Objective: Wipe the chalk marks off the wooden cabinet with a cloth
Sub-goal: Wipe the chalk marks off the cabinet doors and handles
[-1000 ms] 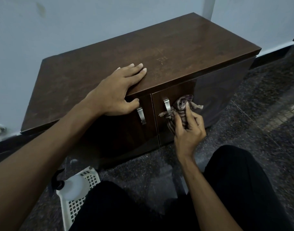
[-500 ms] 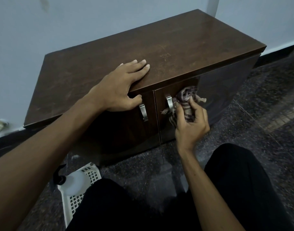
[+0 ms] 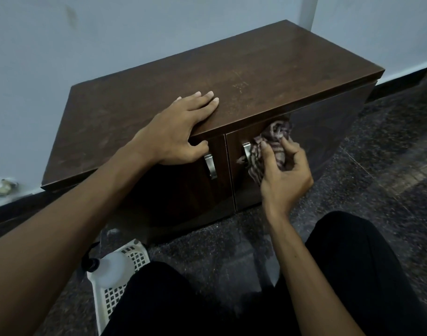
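- Upward along the right door of the dark brown wooden cabinet (image 3: 256,76), towards its top edge, the crumpled striped cloth (image 3: 273,144) has been carried.
- By the right hand (image 3: 284,175) it is clenched in a closed grip, beside the metal handle (image 3: 246,150).
- On the cabinet's front edge the left hand (image 3: 178,139) is laid flat, holding nothing.
- Faint chalk marks (image 3: 240,84) on top appear not yet wiped.

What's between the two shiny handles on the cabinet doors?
In the head view, only dark door wood and the thin seam where the doors meet lies between the left handle and the right handle.

Bare forearms, no sleeves, watch or rings on hands (image 3: 178,132); black trousers (image 3: 353,275) on legs.
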Demonstrator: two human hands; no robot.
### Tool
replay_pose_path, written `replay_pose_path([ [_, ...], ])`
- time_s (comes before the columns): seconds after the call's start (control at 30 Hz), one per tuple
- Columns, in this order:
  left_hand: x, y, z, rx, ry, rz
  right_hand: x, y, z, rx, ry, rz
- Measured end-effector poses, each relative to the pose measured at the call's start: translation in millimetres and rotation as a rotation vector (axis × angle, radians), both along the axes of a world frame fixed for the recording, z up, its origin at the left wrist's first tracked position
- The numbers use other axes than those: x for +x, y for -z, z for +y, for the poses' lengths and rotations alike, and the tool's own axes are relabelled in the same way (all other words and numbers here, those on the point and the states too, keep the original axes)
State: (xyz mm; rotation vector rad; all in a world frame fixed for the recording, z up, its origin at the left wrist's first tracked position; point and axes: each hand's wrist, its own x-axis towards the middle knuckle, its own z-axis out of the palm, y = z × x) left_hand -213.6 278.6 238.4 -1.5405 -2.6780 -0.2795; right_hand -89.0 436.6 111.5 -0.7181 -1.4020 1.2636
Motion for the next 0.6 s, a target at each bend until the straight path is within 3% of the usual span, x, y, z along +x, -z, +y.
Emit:
replay_pose_path([
  [0.3,-0.5,-1.1,0.0,-0.003,-0.003,0.007,4.6,32.8,-4.9,0.213,0.046,-0.126],
  [0.43,0.0,-0.1,0.3,-0.015,-0.001,0.01,5.5,50.4,-5.5,0.162,0.048,-0.18],
  [0.6,-0.1,-1.0,1.1,-0.016,-0.003,0.011,9.7,69.7,-18.4,-0.046,-0.025,-0.225],
])
